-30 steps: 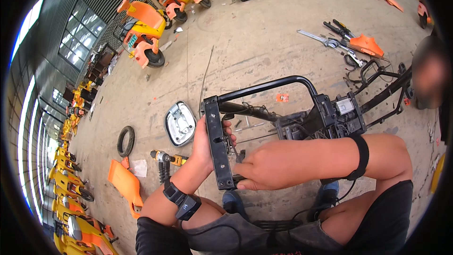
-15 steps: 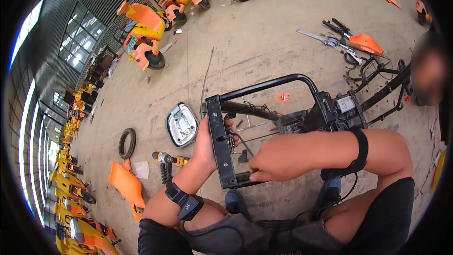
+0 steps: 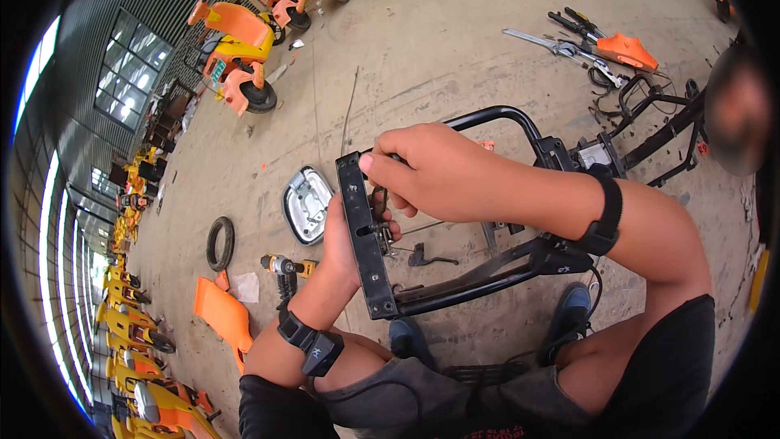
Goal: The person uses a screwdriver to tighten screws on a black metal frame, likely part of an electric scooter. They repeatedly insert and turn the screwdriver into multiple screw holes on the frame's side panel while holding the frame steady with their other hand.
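A black tubular metal vehicle frame (image 3: 455,299) stands in front of me, its flat drilled end plate (image 3: 363,256) facing up. My left hand (image 3: 345,240) is wrapped round the plate from the left and beneath; its fingertips show on the far side beside a small metal latch (image 3: 379,236). Over the plate's upper end sits my right hand (image 3: 431,169), closed, with its thumb near the corner. What its fingers hold, if anything, is hidden beneath the hand.
A silver-and-black shell part (image 3: 309,205), a tyre (image 3: 220,244), a yellow power tool (image 3: 288,266) and an orange panel (image 3: 218,309) lie left. Tools (image 3: 569,47) and an orange piece (image 3: 626,50) lie far right, near another person (image 3: 738,110). Yellow-orange scooters (image 3: 236,49) stand left.
My right hand has moved from the plate's near end up to its far end. My left hand keeps its hold on the plate. The view has shifted slightly.
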The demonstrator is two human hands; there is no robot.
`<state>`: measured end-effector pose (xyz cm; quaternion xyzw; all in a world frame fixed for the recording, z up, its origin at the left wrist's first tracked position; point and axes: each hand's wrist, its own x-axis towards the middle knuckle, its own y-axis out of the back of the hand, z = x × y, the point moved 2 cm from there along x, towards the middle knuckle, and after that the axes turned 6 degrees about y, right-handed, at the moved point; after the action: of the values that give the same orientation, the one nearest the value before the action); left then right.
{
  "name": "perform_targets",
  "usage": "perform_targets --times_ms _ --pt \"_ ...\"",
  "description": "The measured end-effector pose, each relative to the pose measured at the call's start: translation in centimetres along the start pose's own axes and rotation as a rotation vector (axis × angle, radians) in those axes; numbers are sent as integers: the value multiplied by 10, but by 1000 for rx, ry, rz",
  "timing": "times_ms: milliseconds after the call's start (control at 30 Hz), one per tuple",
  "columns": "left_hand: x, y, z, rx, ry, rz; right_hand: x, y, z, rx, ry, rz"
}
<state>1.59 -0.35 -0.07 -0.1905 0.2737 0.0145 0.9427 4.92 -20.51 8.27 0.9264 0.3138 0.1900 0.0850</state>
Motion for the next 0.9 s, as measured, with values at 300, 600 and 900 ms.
perform_targets --times_ms 300,600,900 --pt "6 6 0 -20 36 6 28 -3 10 166 -51 71" --pt "16 5 -3 -64 -2 -47 23 -10 2 -7 171 119" --pt "14 15 -4 -91 23 7 -26 -29 0 -397 608 -148"
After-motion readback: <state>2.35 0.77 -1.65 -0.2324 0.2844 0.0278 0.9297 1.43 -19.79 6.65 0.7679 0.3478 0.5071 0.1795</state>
